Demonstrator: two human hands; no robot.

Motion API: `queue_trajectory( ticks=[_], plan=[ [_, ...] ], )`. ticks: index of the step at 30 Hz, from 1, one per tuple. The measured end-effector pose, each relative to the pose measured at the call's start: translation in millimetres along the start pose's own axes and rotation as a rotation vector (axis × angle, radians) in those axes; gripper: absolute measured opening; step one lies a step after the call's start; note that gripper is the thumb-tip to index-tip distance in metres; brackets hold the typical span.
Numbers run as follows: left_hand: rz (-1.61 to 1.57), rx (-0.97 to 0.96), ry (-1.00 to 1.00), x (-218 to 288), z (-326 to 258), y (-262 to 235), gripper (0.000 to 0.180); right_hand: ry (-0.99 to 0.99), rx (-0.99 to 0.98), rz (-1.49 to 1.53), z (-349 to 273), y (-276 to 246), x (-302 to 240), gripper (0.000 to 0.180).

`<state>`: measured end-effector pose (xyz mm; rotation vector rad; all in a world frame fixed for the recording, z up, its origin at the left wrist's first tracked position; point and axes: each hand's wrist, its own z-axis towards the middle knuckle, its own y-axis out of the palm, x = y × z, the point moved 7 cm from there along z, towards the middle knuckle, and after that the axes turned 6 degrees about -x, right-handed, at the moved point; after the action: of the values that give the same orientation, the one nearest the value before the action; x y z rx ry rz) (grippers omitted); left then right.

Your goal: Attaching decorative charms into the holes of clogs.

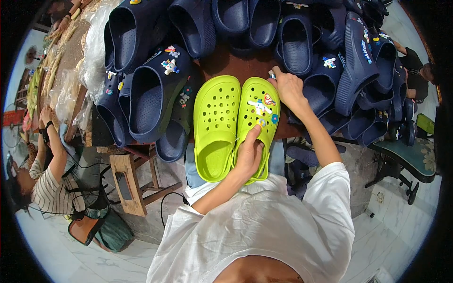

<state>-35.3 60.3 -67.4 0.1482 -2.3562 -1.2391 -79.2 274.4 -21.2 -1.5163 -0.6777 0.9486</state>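
Two lime-green clogs with round holes lie side by side in front of me. The left clog (216, 101) has no charms on its upper. Several coloured charms sit on the right clog (255, 92), including a white figure. My left hand (249, 158) is closed around the right clog's opening, the thumb lying over its upper near the lowest charm. Beyond that clog's toe, my right hand (289, 88) is closed with its fingertips pinched at a small pale piece (272, 74), too small to name for sure.
Navy clogs (158, 101) with charms are heaped on the left, and more navy clogs (325, 87) crowd the right and far side of the brown table (222, 63). A wooden stool (128, 181) stands at lower left. Other people sit at both sides. A dark chair (406, 160) is at right.
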Motion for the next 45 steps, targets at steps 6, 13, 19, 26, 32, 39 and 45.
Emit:
queue_trajectory(
  ticks=[6, 13, 19, 26, 32, 39, 45],
  plan=[
    [-0.010, 0.019, -0.013, -0.5, -2.4, 2.2, 0.037, -0.080, -0.078, 0.114, -4.1, -3.1, 0.8, 0.028],
    [-0.024, 0.010, -0.016, 0.0, -4.1, 5.2, 0.038, -0.093, -0.031, 0.015, 4.2, -7.1, -10.5, 0.026],
    [-0.021, 0.019, -0.019, 1.1, -2.8, 8.8, 0.037, -0.183, -0.014, -0.057, 9.3, 7.9, -8.0, 0.021],
    [-0.024, 0.016, -0.016, -1.6, -1.3, 2.3, 0.034, -0.186, -0.016, 0.097, 3.6, -12.4, -16.7, 0.021],
    [-0.044, 0.035, -0.027, -2.8, -1.2, 0.8, 0.034, -0.370, -0.011, 0.394, 2.9, -24.5, -17.0, 0.025],
    [-0.057, 0.034, -0.020, 0.6, -3.3, 9.6, 0.034, -0.250, 0.084, 0.394, 4.2, -21.6, -13.7, 0.026],
    [-0.027, 0.013, -0.014, -5.7, 1.9, -8.6, 0.038, -0.114, 0.054, 0.339, 19.2, -33.9, -24.4, 0.022]
  ],
)
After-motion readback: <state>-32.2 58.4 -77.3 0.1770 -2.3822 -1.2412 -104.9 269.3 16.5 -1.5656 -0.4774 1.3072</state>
